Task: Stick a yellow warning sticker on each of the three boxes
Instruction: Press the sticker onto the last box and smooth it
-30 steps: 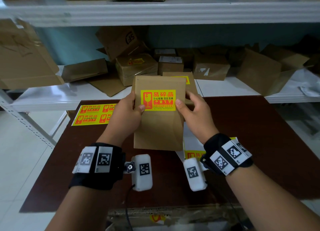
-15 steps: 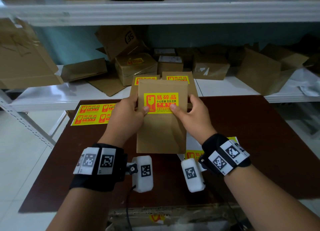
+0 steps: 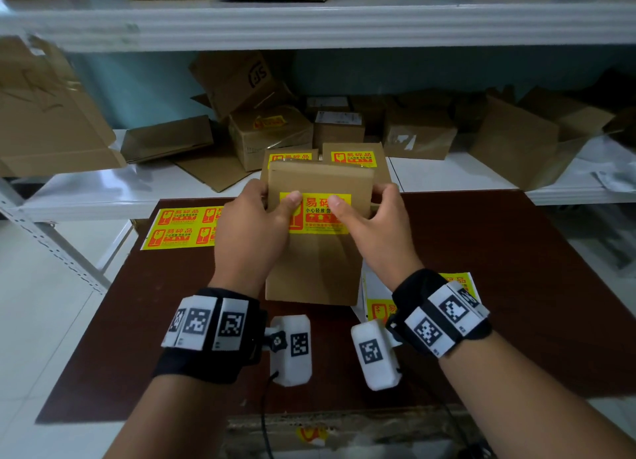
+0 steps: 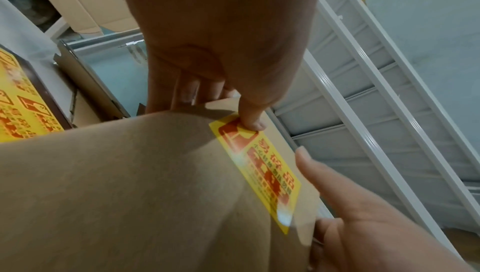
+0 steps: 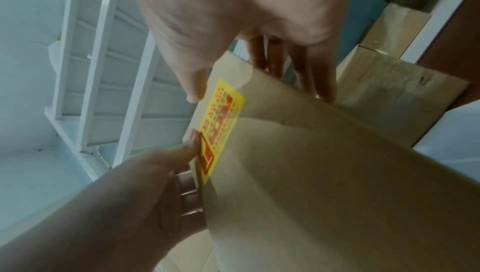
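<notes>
Stickers already mark two boxes [image 3: 352,157] beyond the grip in the head view, while both wrist views show left hand [image 4: 223,35] and right hand [image 5: 233,15] clasping the third box [image 4: 130,194], thumbs on its sticker [image 5: 221,124], leaving little undone.

White metal shelving [image 3: 309,21] with loose cardboard cartons [image 3: 509,141] against a pale blue wall [image 3: 137,90]; white tiled floor [image 3: 44,321].
</notes>
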Available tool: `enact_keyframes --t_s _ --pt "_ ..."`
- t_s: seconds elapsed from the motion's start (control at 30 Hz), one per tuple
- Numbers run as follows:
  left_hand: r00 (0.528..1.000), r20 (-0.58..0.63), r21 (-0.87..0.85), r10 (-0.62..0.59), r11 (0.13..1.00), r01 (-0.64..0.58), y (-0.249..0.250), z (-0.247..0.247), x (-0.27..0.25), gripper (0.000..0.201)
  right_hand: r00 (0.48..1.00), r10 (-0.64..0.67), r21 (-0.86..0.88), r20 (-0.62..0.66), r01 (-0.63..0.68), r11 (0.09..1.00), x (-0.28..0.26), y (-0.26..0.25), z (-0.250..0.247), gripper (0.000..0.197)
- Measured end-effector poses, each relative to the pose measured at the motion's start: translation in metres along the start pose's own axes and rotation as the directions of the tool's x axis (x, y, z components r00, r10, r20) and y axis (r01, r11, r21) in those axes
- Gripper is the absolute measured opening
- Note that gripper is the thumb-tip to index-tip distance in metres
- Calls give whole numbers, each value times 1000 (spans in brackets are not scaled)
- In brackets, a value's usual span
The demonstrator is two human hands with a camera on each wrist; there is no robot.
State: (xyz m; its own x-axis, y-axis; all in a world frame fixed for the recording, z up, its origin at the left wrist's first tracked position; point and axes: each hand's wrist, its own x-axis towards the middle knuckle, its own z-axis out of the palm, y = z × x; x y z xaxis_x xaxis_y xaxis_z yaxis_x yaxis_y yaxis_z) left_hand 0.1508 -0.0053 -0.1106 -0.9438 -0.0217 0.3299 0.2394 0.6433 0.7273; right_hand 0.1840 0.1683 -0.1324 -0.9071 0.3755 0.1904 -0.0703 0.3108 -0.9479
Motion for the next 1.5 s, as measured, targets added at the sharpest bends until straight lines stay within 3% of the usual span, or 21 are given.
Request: enact_keyframes --t_s 0.1,0.33,0.43,0.53,0.63,0.77,0.9,1.1,1.2,1.33,1.43,1.5 --pt "998 -23 1 55 998 -55 6 -3 -4 22 999 41 15 -8 -40 999 4 -4 -4 82" --pt "999 -31 110 32 994 -29 20 3 -12 51 996 24 -44 -90 -28 999 5 -6 -5 79" --pt "997 -74 126 23 992 -14 18 3 -12 61 998 0 -18 -64 -1 1000 5 -2 -5 54" --pt "997 -66 84 33 996 -28 15 0 -9 47 999 -16 -14 -34 15 1000 7 1 -7 32" --pt "998 -50 44 47 998 -45 11 -3 -6 36 999 -11 12 -38 12 1000 8 0 -12 24" --pt "999 -28 10 41 999 -41 8 -9 -3 34 998 5 73 -57 -1 997 8 -4 -14 46" --pt "1000 10 -72 13 997 -12 8 -8 -3 47 1000 9 133 -26 -5 991 5 -8 -13 36" --pt "997 65 -111 35 993 -27 10 -5 -6 67 1000 -19 102 -10 20 995 5 -3 -9 69" --pt "998 30 -94 62 994 -59 9 -6 -4 56 999 -37 67 -2 37 997 6 -1 -8 72" --pt "993 94 -94 69 994 -60 1 -7 2 31 998 -56 24 4 56 998 6 2 -9 80" --pt "993 110 -84 49 996 -40 -6 -6 7 31 998 -51 20 27 51 999 6 4 -12 85" --pt "994 104 -120 33 993 -20 -9 -5 9 36 999 -36 39 27 35 999 5 2 -13 73"
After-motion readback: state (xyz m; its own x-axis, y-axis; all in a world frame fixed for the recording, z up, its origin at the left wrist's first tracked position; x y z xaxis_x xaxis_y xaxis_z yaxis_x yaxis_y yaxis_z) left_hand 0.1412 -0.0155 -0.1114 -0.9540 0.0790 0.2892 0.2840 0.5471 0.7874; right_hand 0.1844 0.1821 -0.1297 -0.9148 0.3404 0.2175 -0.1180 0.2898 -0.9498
